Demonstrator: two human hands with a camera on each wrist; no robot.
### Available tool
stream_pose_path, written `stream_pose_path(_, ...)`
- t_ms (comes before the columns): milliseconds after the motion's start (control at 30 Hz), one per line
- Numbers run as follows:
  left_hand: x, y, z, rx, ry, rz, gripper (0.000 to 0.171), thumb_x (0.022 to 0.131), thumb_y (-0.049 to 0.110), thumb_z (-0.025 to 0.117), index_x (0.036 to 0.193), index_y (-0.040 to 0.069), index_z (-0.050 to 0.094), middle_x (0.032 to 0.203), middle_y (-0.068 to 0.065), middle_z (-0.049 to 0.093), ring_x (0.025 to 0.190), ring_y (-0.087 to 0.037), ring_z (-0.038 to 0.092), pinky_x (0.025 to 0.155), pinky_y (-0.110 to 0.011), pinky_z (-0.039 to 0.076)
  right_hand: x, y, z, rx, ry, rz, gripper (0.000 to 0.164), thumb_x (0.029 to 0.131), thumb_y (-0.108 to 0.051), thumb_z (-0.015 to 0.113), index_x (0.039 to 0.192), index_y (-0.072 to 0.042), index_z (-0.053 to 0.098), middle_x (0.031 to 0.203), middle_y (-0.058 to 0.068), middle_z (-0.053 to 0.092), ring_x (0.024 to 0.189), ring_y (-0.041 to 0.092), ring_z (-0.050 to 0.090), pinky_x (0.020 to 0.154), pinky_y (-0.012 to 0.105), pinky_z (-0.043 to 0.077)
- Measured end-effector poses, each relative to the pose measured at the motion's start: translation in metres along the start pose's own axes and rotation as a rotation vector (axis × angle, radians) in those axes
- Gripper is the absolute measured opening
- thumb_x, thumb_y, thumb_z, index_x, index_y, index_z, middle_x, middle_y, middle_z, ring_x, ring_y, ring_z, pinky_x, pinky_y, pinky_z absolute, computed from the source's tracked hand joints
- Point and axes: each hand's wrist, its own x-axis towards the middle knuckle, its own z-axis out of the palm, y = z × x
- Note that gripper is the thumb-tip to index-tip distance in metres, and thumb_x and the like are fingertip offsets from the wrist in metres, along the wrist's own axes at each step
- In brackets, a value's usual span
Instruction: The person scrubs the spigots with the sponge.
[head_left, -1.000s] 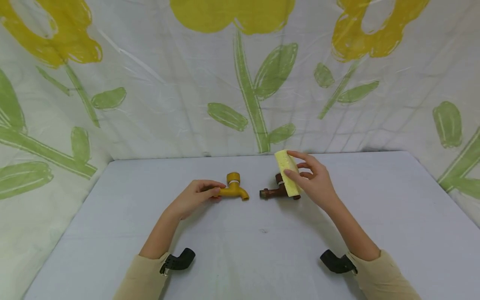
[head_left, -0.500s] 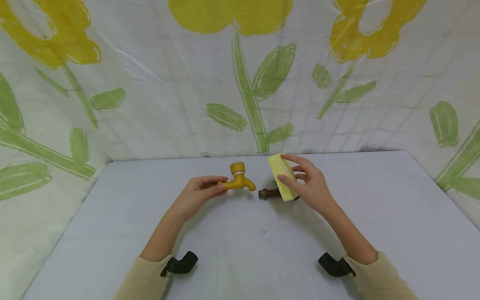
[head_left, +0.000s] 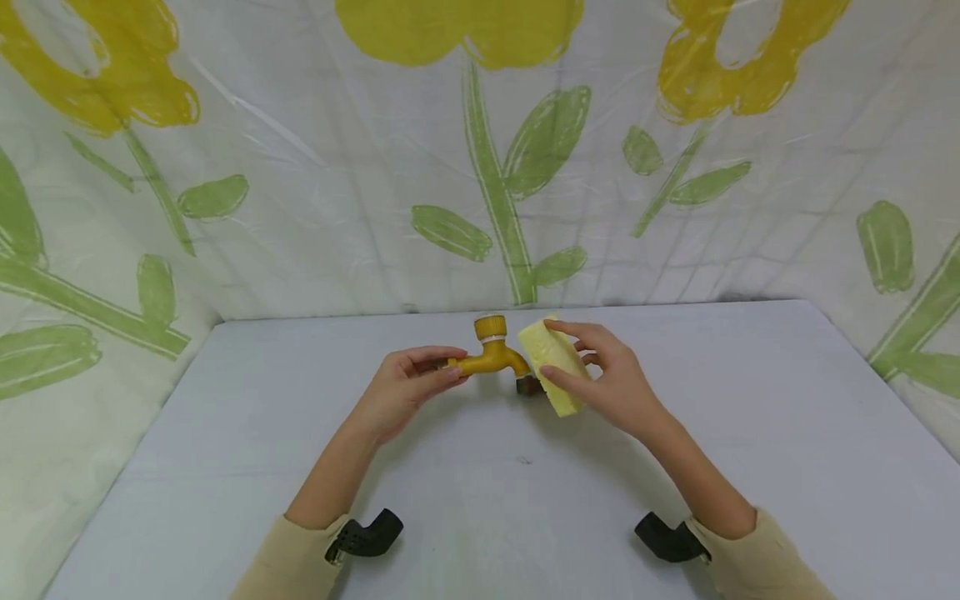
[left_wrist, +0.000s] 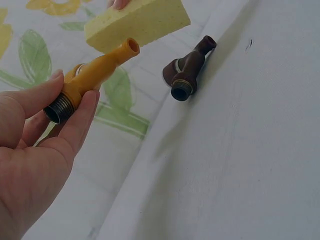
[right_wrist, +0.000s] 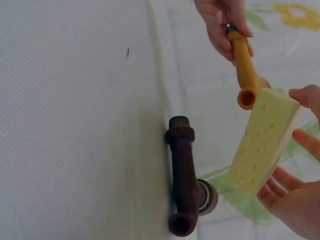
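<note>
Sponge (head_left: 553,367), just one, is pale yellow and full of holes, gripped up in the air by the right hand (head_left: 618,385). One bent yellow tap (head_left: 492,359) is pinched by the left hand (head_left: 403,387) close by; one brown tap (right_wrist: 183,167) lies on the white surface (head_left: 480,508).

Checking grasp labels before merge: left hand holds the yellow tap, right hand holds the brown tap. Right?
Wrong on the right hand: it grips the pale yellow sponge, not the brown tap, as the right wrist view shows. The left hand does hold the yellow tap.
</note>
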Motion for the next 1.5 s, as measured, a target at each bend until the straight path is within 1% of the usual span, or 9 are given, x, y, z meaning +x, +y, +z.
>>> stream_pose_path(233, -0.001, 0.001, 0.005, 0.005, 0.024, 0.010, 0.036, 0.099, -0.010, 0.065, 0.134, -0.019, 0.060, 0.114, -0.004, 0.069, 0.103, -0.012, 0.070, 0.100, -0.032, 0.060, 0.000, -0.003, 0.004, -0.111, 0.004, -0.078, 0.055, 0.092, -0.018, 0.084, 0.144, -0.015, 0.066, 0.142, 0.009, 0.064, 0.126, 0.028, 0.058, 0.090, 0.045, 0.054)
stream_pose_path(400, 0.000, -0.002, 0.008, -0.012, 0.038, 0.041, 0.033, 0.097, -0.009, 0.068, 0.129, -0.015, 0.065, 0.112, -0.002, 0.072, 0.102, -0.012, 0.068, 0.095, -0.026, 0.061, 0.000, -0.004, 0.004, -0.142, 0.036, -0.093, 0.054, 0.092, -0.016, 0.084, 0.143, -0.013, 0.067, 0.138, 0.012, 0.065, 0.124, 0.029, 0.059, 0.089, 0.044, 0.052)
stream_pose_path(600, 0.001, -0.005, 0.011, -0.071, 0.035, 0.061, 0.034, 0.099, -0.012, 0.062, 0.132, -0.021, 0.060, 0.114, -0.002, 0.071, 0.104, -0.012, 0.072, 0.102, -0.035, 0.059, -0.002, -0.007, 0.007, -0.143, 0.036, -0.151, 0.052, 0.089, -0.015, 0.086, 0.138, -0.016, 0.070, 0.131, 0.011, 0.066, 0.119, 0.029, 0.061, 0.085, 0.043, 0.052)
stream_pose_path(767, 0.000, -0.004, 0.014, -0.121, 0.041, 0.055, 0.031, 0.100, -0.015, 0.059, 0.130, -0.021, 0.061, 0.112, -0.003, 0.071, 0.101, -0.015, 0.074, 0.100, -0.042, 0.060, -0.003, -0.009, 0.005, -0.156, 0.041, -0.185, 0.050, 0.087, -0.014, 0.087, 0.135, -0.016, 0.072, 0.128, 0.012, 0.065, 0.116, 0.030, 0.062, 0.084, 0.043, 0.052)
stream_pose_path(967, 0.001, -0.002, 0.018, -0.159, 0.045, 0.056, 0.029, 0.099, -0.016, 0.058, 0.128, -0.018, 0.064, 0.110, -0.003, 0.073, 0.099, -0.016, 0.075, 0.098, -0.042, 0.061, -0.003, -0.008, 0.006, -0.162, 0.084, -0.167, 0.051, 0.087, -0.011, 0.087, 0.135, -0.014, 0.072, 0.130, 0.015, 0.062, 0.118, 0.033, 0.061, 0.080, 0.043, 0.052)
stream_pose_path(1200, 0.001, 0.000, 0.019, -0.153, 0.062, 0.061, 0.031, 0.099, -0.016, 0.059, 0.130, -0.022, 0.060, 0.108, -0.002, 0.074, 0.101, -0.015, 0.074, 0.098, -0.041, 0.061, -0.005, -0.012, 0.007, -0.167, 0.025, -0.226, 0.052, 0.082, -0.016, 0.091, 0.132, -0.017, 0.074, 0.131, 0.011, 0.061, 0.120, 0.031, 0.061, 0.087, 0.047, 0.059)
stream_pose_path(1267, 0.001, 0.000, 0.019, -0.153, 0.064, 0.060, 0.030, 0.099, -0.015, 0.059, 0.129, -0.021, 0.061, 0.108, -0.002, 0.074, 0.101, -0.015, 0.074, 0.098, -0.041, 0.061, -0.005, -0.012, 0.007, -0.183, 0.041, -0.239, 0.052, 0.082, -0.015, 0.091, 0.131, -0.016, 0.075, 0.130, 0.012, 0.062, 0.119, 0.032, 0.062, 0.087, 0.048, 0.059)
stream_pose_path(1367, 0.001, -0.001, 0.019, -0.163, 0.062, 0.067, 0.028, 0.099, -0.015, 0.060, 0.127, -0.017, 0.065, 0.109, -0.003, 0.074, 0.101, -0.015, 0.074, 0.098, -0.041, 0.061, -0.004, -0.011, 0.007, -0.202, 0.096, -0.242, 0.052, 0.081, -0.012, 0.091, 0.130, -0.015, 0.075, 0.128, 0.015, 0.062, 0.118, 0.033, 0.062, 0.084, 0.048, 0.058)
stream_pose_path(1500, 0.001, -0.003, 0.022, -0.203, 0.056, 0.090, 0.028, 0.098, -0.017, 0.059, 0.121, -0.008, 0.072, 0.110, -0.003, 0.076, 0.102, -0.017, 0.075, 0.097, -0.040, 0.061, -0.006, -0.012, 0.012, -0.202, 0.151, -0.238, 0.054, 0.081, -0.012, 0.092, 0.132, -0.015, 0.074, 0.127, 0.015, 0.060, 0.112, 0.034, 0.061, 0.079, 0.045, 0.058)
